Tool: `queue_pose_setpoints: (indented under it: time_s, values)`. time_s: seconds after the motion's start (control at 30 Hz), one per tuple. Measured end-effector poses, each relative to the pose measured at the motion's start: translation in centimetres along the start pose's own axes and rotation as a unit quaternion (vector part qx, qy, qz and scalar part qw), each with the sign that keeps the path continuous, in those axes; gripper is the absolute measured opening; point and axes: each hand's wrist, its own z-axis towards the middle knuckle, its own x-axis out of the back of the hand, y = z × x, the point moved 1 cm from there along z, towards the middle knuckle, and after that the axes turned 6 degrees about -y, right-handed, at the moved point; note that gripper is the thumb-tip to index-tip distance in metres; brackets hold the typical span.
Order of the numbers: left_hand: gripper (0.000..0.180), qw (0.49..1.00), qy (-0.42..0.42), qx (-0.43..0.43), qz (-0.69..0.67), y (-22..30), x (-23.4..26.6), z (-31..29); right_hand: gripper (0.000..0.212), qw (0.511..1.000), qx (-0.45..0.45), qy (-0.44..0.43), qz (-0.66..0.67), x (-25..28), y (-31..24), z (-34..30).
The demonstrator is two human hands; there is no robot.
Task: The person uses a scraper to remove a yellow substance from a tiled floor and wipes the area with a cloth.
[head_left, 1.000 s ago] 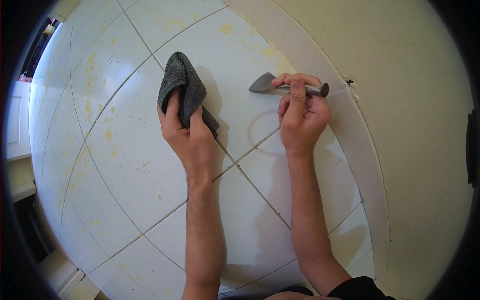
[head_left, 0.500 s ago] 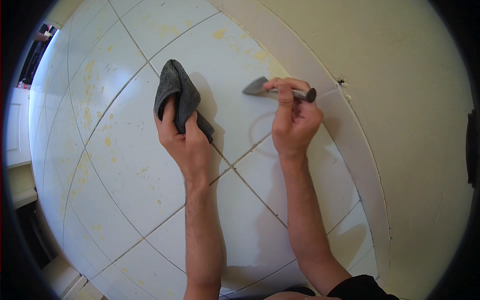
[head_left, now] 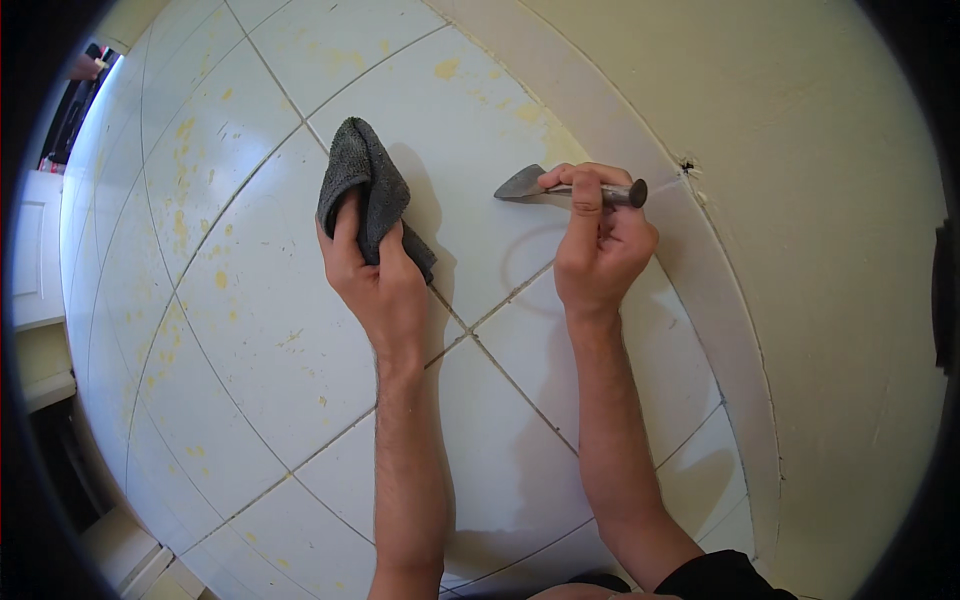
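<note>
Head view, left of centre in the frame: left hand (head_left: pixel 375 300) has a dark grey cloth (head_left: pixel 365 180), bunched and folded, thumb and fingers clamped on it. Right of centre: right hand (head_left: pixel 605 250) has fingers closed around the handle of a scraper (head_left: pixel 522 184), blade pointing left, butt end right. Can't tell if cloth or blade touches the white tiles (head_left: pixel 510 410). Yellow spots (head_left: pixel 446 69) at left and top of frame. Cream wall (head_left: pixel 850 250) along right side, black sleeve (head_left: pixel 715 575) at lower right.
</note>
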Motion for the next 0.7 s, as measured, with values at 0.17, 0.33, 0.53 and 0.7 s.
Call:
queue_pose_setpoints:
  time_s: [0.17, 0.33, 0.53, 0.7]
  values:
    - [0.036, 1.000, -0.004, 0.007, 0.002, -0.11, -0.03, -0.09, 0.014, 1.000, -0.017, -0.003, -0.017, -0.16, -0.29, -0.05]
    - [0.036, 1.000, -0.002, 0.005, 0.004, -0.11, 0.11, 0.01, 0.015, 0.999, -0.002, 0.028, -0.022, -0.08, -0.32, -0.10]
    - [0.037, 1.000, -0.001, 0.002, -0.001, 0.00, -0.01, 0.05, 0.013, 0.999, 0.034, 0.033, -0.023, 0.17, -0.08, -0.16]
    - [0.037, 1.000, 0.000, -0.013, 0.008, -0.23, 0.11, 0.11, 0.012, 0.999, 0.024, -0.012, -0.036, -0.25, -0.40, -0.27]
